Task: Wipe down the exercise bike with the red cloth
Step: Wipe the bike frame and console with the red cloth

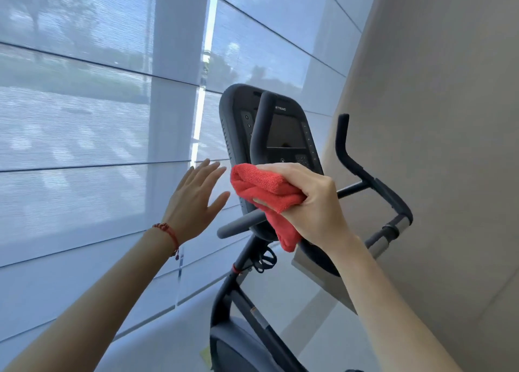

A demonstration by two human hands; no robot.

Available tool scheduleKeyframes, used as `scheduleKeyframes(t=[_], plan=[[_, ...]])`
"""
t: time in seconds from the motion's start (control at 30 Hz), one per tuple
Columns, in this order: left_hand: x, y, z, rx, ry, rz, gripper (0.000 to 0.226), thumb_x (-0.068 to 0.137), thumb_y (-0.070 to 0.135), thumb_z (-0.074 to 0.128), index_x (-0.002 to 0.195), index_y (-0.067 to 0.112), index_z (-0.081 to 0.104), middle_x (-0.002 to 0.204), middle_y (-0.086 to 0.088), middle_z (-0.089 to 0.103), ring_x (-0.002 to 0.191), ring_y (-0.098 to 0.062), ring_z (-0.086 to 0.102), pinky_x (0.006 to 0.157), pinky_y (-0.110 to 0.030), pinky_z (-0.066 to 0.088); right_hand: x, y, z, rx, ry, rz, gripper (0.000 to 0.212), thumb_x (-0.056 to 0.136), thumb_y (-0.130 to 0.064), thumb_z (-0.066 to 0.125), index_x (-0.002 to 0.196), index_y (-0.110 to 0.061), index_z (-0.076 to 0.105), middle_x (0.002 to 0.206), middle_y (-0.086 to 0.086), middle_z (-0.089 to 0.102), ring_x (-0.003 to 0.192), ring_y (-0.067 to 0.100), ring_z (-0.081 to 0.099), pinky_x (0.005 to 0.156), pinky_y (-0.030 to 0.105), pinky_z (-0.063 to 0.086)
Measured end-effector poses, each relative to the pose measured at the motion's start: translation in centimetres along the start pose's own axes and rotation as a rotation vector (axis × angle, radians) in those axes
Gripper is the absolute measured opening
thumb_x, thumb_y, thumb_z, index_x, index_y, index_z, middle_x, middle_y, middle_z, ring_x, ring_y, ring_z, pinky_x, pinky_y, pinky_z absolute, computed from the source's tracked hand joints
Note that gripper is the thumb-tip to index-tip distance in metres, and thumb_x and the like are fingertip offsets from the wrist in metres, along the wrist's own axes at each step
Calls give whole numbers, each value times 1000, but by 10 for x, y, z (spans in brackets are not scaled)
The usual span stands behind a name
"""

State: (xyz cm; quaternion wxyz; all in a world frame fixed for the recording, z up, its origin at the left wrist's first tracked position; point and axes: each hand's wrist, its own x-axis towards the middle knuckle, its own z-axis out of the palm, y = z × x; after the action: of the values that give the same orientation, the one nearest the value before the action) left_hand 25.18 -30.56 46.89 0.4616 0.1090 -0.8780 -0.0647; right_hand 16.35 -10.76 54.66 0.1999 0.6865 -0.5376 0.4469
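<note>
Red microfibre cloth (269, 200), bunched and folded, held against the lower edge of the black oval console (283, 136) of the exercise bike (252, 259), where the console meets the grey horizontal handlebar (241, 223); one corner of the cloth hangs below the bar. Right hand (311, 200) clenched around the cloth, fingers wrapped over its top and thumb beneath. Left hand (193, 194) open, fingers spread, holding nothing, raised just left of the console and apart from it; a red beaded bracelet (168, 235) circles its wrist. A black curved grip (261, 127) rises in front of the console screen, partly covering the left button column. To the right, a second black upright handle (345, 147) bends down to a grey-banded section (393, 231), close to the beige wall (449, 119). Left of the bike, translucent grey window blinds (84, 119) fill the background, with open space between them and the console. The bike's black frame post (244, 256) descends toward the dark seat area (238, 346) at the lower edge.
</note>
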Motion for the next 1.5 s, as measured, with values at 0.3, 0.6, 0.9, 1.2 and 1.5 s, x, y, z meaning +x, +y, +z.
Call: scheduleKeyframes(t=[0.3,0.6,0.9,1.2,1.5], plan=[[-105,42,-23,77,-107,-131,63,91,52,27,128,4,47,133,-16,48,128,-30,35,105,-47,26,-96,-30,22,189,10,150,33,75,-1,79,106,-8,70,97,3,71,90,14,66,81,31,54],[-173,78,29,-14,-330,-127,66,93,56,18,131,9,45,136,-13,46,129,-27,33,107,-39,20,-207,-18,36,95,86,491,34,77,-9,75,109,-19,69,102,-6,69,96,8,64,83,27,52],[-206,118,86,-199,-504,-21,70,92,57,16,129,6,46,134,-15,46,127,-29,35,106,-42,19,-291,-18,38,-146,192,698,44,71,2,80,109,-16,68,102,-12,67,97,8,63,85,23,51],[-267,158,139,-305,-717,127,61,93,50,24,132,7,43,138,-13,43,132,-26,28,109,-42,17,-387,-49,35,-278,327,965,35,76,-6,75,110,-7,68,106,3,69,103,13,62,89,31,51],[-322,221,184,-389,-899,266,55,90,41,32,129,5,46,135,-15,46,129,-30,32,109,-36,10,-488,-95,6,-445,434,1253,47,69,13,75,111,-6,67,108,-1,68,103,16,62,92,12,42]])
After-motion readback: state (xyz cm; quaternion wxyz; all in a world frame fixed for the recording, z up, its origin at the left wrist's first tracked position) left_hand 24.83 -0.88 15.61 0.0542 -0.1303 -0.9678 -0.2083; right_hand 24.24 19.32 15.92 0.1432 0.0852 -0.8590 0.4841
